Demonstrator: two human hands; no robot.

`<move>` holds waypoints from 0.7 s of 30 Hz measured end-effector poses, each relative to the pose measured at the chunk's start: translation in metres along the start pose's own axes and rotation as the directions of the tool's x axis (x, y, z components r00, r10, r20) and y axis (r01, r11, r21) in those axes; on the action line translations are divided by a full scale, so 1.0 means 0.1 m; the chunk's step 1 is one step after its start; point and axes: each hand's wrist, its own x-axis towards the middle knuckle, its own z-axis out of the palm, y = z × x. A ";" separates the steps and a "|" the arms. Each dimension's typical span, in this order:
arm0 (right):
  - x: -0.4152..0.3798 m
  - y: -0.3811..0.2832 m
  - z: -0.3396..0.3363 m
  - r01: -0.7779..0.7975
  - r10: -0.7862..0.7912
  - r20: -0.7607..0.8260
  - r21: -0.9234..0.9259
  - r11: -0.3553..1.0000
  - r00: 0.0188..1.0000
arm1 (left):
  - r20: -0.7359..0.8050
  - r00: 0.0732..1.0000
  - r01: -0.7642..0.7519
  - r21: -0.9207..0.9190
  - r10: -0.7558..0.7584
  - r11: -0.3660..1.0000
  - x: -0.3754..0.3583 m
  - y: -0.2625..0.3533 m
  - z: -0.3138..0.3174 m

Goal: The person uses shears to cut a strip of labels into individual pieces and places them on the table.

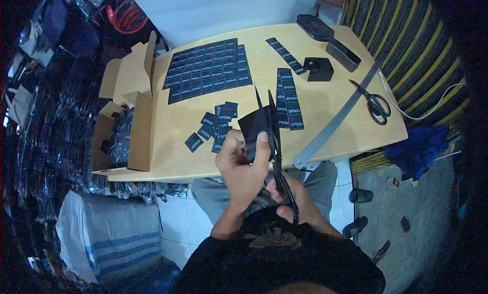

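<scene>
My left hand (245,169) pinches a dark label strip (253,125) between thumb and fingers, above the front of the table. In my right hand (295,195) are black-handled scissors (275,141); the blades are parted, pointing away from me, and overlap the strip's right edge. Just beyond my left hand lies a loose pile of small square EPSON labels (222,118). Two EPSON label strips (290,103) rest side by side to the right of the blades.
Uncut EPSON label sheets (206,67) cover the table's back left. An open cardboard box (140,136) holding small dark pieces stands at the left edge. To the right are a metal ruler (335,123), a second pair of scissors (376,106), a black box (319,69) and another strip (285,55).
</scene>
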 end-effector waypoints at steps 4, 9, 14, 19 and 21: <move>0.02 0.00 0.04 -0.007 0.007 -0.015 0.033 0.999 1.000 | 0.009 1.000 -0.010 0.011 0.010 1.000 0.00 0.01 0.01; 0.05 0.00 0.05 0.010 -0.008 -0.047 0.042 0.999 0.999 | 0.040 0.996 0.081 -0.029 -0.080 0.996 0.01 -0.03 -0.02; 0.04 0.01 0.05 -0.002 0.003 -0.061 0.007 1.000 0.998 | 0.057 0.988 0.149 -0.053 -0.146 0.987 0.02 -0.03 -0.01; 0.06 0.06 0.02 0.057 -0.056 -0.047 0.026 0.998 0.997 | 0.078 0.985 0.160 -0.091 -0.154 0.983 0.02 -0.10 -0.02; 0.06 0.03 0.03 0.043 -0.045 -0.063 -0.025 0.999 0.997 | 0.092 0.973 0.215 -0.049 -0.210 0.975 0.04 0.00 -0.03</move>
